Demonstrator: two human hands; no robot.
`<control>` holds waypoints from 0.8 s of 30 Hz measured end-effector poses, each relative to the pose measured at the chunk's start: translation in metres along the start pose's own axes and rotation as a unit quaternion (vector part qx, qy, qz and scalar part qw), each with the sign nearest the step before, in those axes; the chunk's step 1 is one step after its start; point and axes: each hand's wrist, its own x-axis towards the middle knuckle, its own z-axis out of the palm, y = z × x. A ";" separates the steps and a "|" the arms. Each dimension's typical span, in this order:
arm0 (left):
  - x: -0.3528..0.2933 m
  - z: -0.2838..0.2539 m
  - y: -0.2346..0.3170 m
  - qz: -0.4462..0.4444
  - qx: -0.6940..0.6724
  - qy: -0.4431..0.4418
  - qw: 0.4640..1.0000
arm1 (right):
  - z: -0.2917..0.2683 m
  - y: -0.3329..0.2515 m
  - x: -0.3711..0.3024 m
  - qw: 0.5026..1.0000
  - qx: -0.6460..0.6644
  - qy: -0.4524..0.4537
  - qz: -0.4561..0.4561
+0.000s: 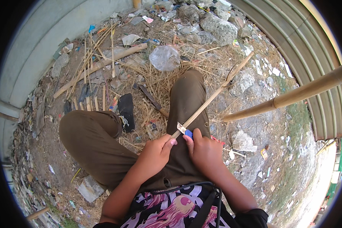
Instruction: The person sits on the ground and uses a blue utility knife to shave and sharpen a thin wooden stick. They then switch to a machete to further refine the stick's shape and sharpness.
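Bamboo pole and split strips lie on littered ground at left, near a machete on dry straw. Left hand, grip pinched on the near end of a thin bamboo stick. Stick runs up-right over the knee. Right hand, grip closed around a blue-handled knife, blade touching stick. Thick bamboo pole at right.
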 end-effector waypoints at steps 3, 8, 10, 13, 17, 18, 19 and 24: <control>-0.010 -0.004 -0.004 -0.044 -0.040 -0.019 0.998 | -0.003 -0.002 -0.001 1.000 -0.001 -0.020 0.003; -0.024 -0.008 -0.005 -0.060 -0.039 -0.010 0.997 | -0.001 -0.005 -0.003 1.000 -0.017 -0.013 -0.007; -0.031 -0.010 -0.002 -0.069 -0.022 -0.005 0.997 | 0.005 -0.004 -0.005 0.999 -0.035 0.011 -0.021; -0.042 -0.012 0.002 -0.085 -0.015 0.001 0.996 | 0.004 -0.007 -0.005 0.999 -0.041 0.010 -0.022; -0.058 -0.015 0.000 -0.101 -0.006 0.003 0.995 | 0.003 -0.007 -0.006 0.999 -0.042 0.007 -0.030; -0.062 -0.017 0.000 -0.114 -0.012 0.000 0.993 | 0.004 -0.006 -0.006 0.999 -0.041 0.013 -0.028; -0.068 -0.018 0.001 -0.126 -0.018 -0.003 0.992 | 0.005 -0.005 -0.006 0.999 -0.040 0.020 -0.026; -0.123 -0.044 0.001 -0.205 -0.035 -0.043 0.977 | 0.007 0.016 0.001 0.998 -0.020 0.020 0.059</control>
